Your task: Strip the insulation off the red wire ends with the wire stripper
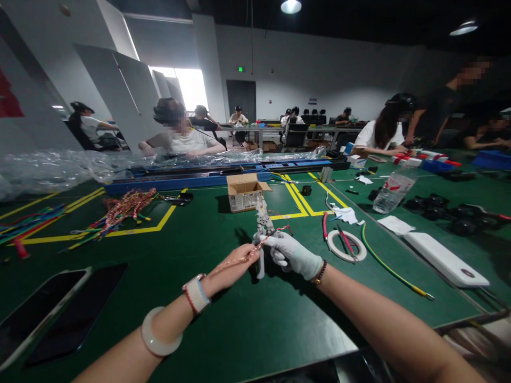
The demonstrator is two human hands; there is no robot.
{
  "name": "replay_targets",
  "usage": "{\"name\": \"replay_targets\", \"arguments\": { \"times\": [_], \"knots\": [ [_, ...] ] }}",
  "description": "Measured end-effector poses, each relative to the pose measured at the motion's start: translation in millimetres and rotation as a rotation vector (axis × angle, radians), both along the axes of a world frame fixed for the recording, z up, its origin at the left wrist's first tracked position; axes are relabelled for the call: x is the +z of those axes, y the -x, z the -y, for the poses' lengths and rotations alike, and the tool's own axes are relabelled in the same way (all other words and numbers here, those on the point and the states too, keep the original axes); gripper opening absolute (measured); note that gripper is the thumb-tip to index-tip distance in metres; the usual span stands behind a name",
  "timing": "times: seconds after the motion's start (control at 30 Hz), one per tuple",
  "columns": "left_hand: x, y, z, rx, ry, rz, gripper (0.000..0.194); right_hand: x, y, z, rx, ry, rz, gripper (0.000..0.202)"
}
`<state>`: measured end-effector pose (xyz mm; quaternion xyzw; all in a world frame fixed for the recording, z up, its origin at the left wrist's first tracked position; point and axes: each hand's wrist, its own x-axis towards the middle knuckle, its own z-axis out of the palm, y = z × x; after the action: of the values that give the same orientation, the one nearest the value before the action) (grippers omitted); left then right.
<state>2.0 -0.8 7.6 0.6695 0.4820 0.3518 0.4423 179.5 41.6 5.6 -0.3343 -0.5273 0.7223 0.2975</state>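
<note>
My bare left hand (245, 256) is closed on a bare twisted copper wire (232, 263), whose tail runs back along the wrist. My right hand (293, 254), in a white glove, is closed around metal wire strippers (262, 215) that stand with their jaws pointing away from me. Both hands meet at the tool, with the fingertips almost touching. A short red wire end (289, 229) sticks out just above the gloved fingers. The glove partly hides the handles and the place where the wire crosses the tool.
An open cardboard box (244, 200) stands just beyond the tool. To the left lie a pile of copper wires (130, 207) and two phones (80, 314). On the right are a white tape roll (333, 244), a green-yellow cable (387, 268), a white power bank (443, 258) and a water bottle (393, 191).
</note>
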Motion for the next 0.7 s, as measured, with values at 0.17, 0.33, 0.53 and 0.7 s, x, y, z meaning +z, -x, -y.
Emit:
{"name": "replay_targets", "arguments": {
  "times": [0.17,0.33,0.53,0.7],
  "knots": [
    [12.2,31.2,-16.4,0.080,0.009,-0.035,0.008,3.6,-5.6,-1.7,-0.060,0.002,0.040,0.032],
    [58.7,41.9,-5.1,0.527,-0.604,-0.225,0.018,3.6,-5.1,-1.6,-0.185,-0.200,0.085,0.033],
    [135.4,21.7,-0.7,0.194,-0.839,-0.526,0.020,6.8,0.1,1.5,-0.170,-0.186,0.038,0.031],
    [147.6,-21.6,-31.7,-0.370,-0.845,-0.768,0.034,8.2,4.7,5.3,-0.169,-0.236,0.082,0.027]
  ]
}}
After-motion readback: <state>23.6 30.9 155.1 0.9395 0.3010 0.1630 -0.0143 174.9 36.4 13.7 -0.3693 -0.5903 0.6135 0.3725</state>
